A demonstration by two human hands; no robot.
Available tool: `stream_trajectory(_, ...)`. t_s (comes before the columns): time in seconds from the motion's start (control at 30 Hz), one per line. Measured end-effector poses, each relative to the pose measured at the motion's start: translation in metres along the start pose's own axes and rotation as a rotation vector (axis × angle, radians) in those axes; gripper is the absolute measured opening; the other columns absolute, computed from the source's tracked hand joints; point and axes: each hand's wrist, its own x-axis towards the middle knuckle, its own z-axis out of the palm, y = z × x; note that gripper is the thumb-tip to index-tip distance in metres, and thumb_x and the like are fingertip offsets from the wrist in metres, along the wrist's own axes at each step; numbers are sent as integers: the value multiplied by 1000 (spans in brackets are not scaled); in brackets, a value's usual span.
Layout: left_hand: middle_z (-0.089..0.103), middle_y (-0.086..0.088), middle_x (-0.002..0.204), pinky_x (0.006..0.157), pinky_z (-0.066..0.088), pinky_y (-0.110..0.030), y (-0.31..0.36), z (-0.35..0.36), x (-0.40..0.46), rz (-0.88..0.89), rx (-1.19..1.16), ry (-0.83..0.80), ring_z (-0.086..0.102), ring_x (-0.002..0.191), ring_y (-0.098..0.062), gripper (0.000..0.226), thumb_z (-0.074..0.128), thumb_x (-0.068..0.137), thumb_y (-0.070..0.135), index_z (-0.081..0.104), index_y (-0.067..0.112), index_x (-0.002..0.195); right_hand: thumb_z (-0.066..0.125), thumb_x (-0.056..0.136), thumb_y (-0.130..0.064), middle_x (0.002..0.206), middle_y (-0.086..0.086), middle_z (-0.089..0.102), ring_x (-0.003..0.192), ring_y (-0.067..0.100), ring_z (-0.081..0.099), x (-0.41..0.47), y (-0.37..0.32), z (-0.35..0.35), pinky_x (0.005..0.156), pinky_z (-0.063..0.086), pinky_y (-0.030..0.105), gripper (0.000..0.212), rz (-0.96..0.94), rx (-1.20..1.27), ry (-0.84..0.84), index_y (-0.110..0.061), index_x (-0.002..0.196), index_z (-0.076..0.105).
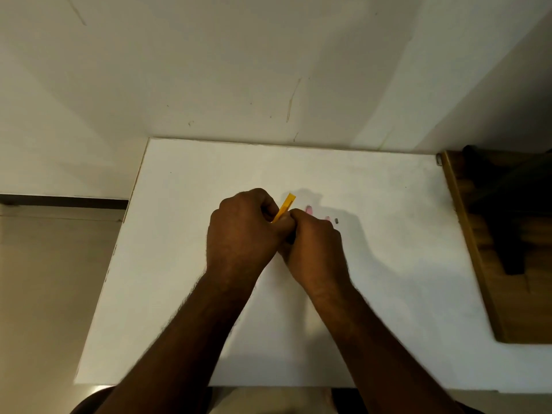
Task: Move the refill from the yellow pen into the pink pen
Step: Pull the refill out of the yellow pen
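Yellow pen (286, 207), slim, both fists clasping

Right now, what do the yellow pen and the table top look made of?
Yellow pen: probably plastic, judging by its flat, even, bright colour; too blurred to tell any gloss. Table: a smooth matt white board, perhaps laminate; no grain shows.

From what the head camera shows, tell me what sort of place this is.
Probably a plain indoor room with a work desk: a white table against a scuffed white wall, a wooden cabinet beside it.
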Motion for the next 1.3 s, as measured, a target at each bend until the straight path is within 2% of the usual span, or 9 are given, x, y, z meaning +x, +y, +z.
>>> stream_trajectory(0.1, 63, 14, 59, 51, 40, -22, -2, -1, -1, 10, -3, -6, 61, 57, -3, 23, 70, 60, 49, 60, 30, 66, 75, 86, -22, 89, 1, 78, 89, 25, 73, 8, 5, -10, 84, 56, 34, 9, 58, 83, 51, -20, 93, 71)
stream_trajectory(0.17, 63, 15, 59, 51, 42, -23, -1, -2, -1, 32, -18, -10, 61, 58, -3, 27, 64, 60, 54, 60, 30, 69, 73, 86, -14, 85, 0, 78, 82, 21, 76, 17, 8, -21, 80, 60, 36, 10, 196, 408, 84, -20, 94, 74)
stream_trajectory(0.23, 64, 14, 61, 52, 43, -23, 0, -1, -2, 65, -44, -41, 61, 59, -4, 27, 62, 60, 53, 61, 29, 72, 71, 91, -11, 85, 0, 80, 82, 19, 78, 21, 7, -31, 75, 63, 31, 12, 349, 835, 61, -21, 93, 76)
stream_trajectory(0.3, 66, 12, 63, 56, 48, -25, 3, -1, -3, 90, -76, -85, 63, 60, -6, 22, 63, 62, 47, 63, 29, 76, 70, 94, -12, 89, 1, 81, 87, 19, 79, 21, 6, -35, 72, 61, 24, 11, 405, 1033, 25, -20, 93, 77)
stream_trajectory(0.47, 68, 9, 65, 65, 57, -36, 6, -4, -3, 163, -176, -107, 67, 64, -12, 15, 69, 69, 39, 70, 28, 80, 67, 94, -6, 104, 11, 79, 96, 23, 76, 18, 9, -33, 73, 62, 23, 13, 477, 1141, -33, -10, 101, 77)
stream_trajectory(0.67, 66, 17, 67, 61, 52, -26, 3, -6, 0, 195, -197, -85, 64, 65, -5, 8, 70, 68, 35, 66, 38, 74, 64, 95, -3, 111, 22, 75, 96, 26, 75, 16, 12, -29, 77, 63, 27, 19, 547, 1316, -98, 3, 111, 73)
stream_trajectory(0.9, 69, 14, 62, 53, 45, -10, -4, -8, 5, 130, -196, -144, 65, 54, 0, 10, 77, 73, 23, 73, 28, 80, 69, 91, -3, 91, 9, 79, 79, 17, 79, 19, 9, -32, 70, 62, 23, 11, 467, 1188, -44, -10, 90, 78)
stream_trajectory(1.13, 69, 10, 66, 54, 44, -9, -1, -12, 6, 142, -249, -115, 62, 60, -2, 13, 80, 77, 13, 76, 23, 82, 61, 99, -14, 102, 17, 79, 88, 29, 79, 23, 10, -46, 75, 64, 28, 21, 487, 1287, -67, 0, 111, 73)
stream_trajectory(1.3, 67, 14, 64, 53, 40, -6, 0, -12, 8, 125, -293, -91, 57, 55, 3, 14, 80, 78, 11, 76, 23, 83, 66, 96, -9, 91, 17, 79, 85, 32, 79, 24, 15, -56, 75, 64, 30, 11, 478, 1311, -34, -4, 100, 74)
